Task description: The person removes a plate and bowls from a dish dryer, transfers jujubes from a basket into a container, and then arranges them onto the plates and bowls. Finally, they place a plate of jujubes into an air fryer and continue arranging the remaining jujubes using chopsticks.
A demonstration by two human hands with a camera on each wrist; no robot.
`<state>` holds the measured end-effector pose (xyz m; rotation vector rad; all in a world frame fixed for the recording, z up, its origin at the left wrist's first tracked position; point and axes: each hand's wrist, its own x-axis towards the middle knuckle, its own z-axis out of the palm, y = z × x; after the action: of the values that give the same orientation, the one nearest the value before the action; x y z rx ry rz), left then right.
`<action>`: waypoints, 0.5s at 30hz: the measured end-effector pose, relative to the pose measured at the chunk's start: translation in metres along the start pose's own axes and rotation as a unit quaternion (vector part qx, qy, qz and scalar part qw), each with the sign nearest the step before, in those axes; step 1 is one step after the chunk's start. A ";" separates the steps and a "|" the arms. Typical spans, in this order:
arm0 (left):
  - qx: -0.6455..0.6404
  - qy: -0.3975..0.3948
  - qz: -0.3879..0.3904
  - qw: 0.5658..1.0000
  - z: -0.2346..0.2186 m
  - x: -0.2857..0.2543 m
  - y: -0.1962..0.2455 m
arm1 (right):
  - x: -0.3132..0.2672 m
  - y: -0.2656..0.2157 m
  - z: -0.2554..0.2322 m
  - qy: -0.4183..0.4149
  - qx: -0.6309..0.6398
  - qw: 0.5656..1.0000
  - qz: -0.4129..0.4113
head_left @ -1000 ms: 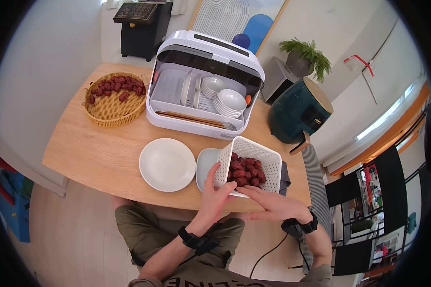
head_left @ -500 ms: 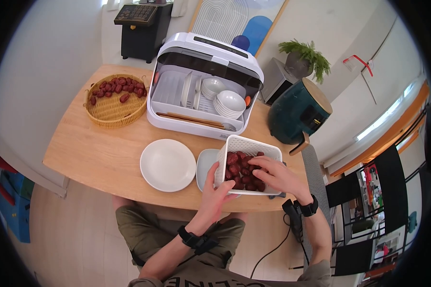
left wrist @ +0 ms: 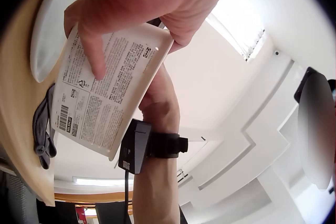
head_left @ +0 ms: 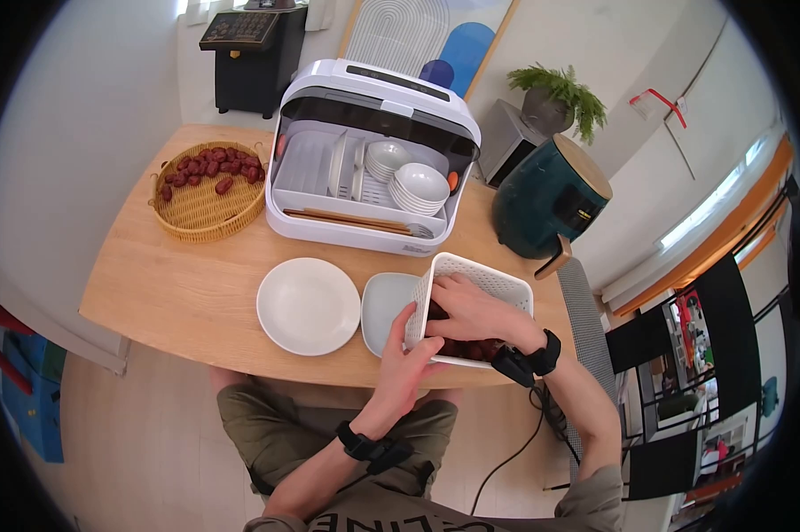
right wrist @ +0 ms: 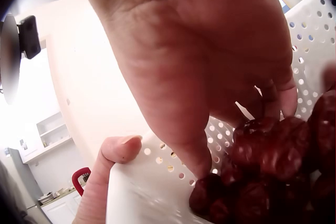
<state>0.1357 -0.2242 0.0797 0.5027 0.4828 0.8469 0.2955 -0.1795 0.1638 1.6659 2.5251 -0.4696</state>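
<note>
My left hand [head_left: 403, 372] grips a white perforated plastic basket [head_left: 504, 285], thumb at its near-left rim and fingers spread under its labelled bottom [left wrist: 97, 103]. The basket is tilted over the table's front edge. Inside it lies a heap of wrinkled dark red dates [right wrist: 270, 150]. My right hand [head_left: 480, 315] reaches down into the basket from the right. In the right wrist view its thumb touches a date near the wall, and its other fingertips lie at the top of the heap, a gap showing between thumb and fingers.
A round white plate [head_left: 309, 306] and a pale square dish [head_left: 387, 306] lie left of the basket. Behind stands a dish cabinet [head_left: 356, 232] with bowls and chopsticks. A wicker tray [head_left: 207, 213] with more dates is at the back left, a green air fryer [head_left: 542, 199] at the right.
My right hand has gone from the basket's front, over the dates at its right side, to deeper inside toward the left wall. The left hand keeps its hold.
</note>
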 end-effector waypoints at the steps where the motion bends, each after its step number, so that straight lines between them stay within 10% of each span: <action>1: 0.000 0.003 -0.001 1.000 0.001 -0.001 -0.001 | -0.001 -0.001 -0.001 -0.012 0.007 1.000 0.003; 15: -0.028 0.010 0.022 0.999 -0.009 0.005 0.003 | -0.053 -0.024 -0.002 0.044 0.152 0.985 -0.071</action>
<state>0.1321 -0.2164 0.0737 0.4547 0.4662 0.9057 0.2954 -0.2339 0.1827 1.6334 2.7642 -0.8531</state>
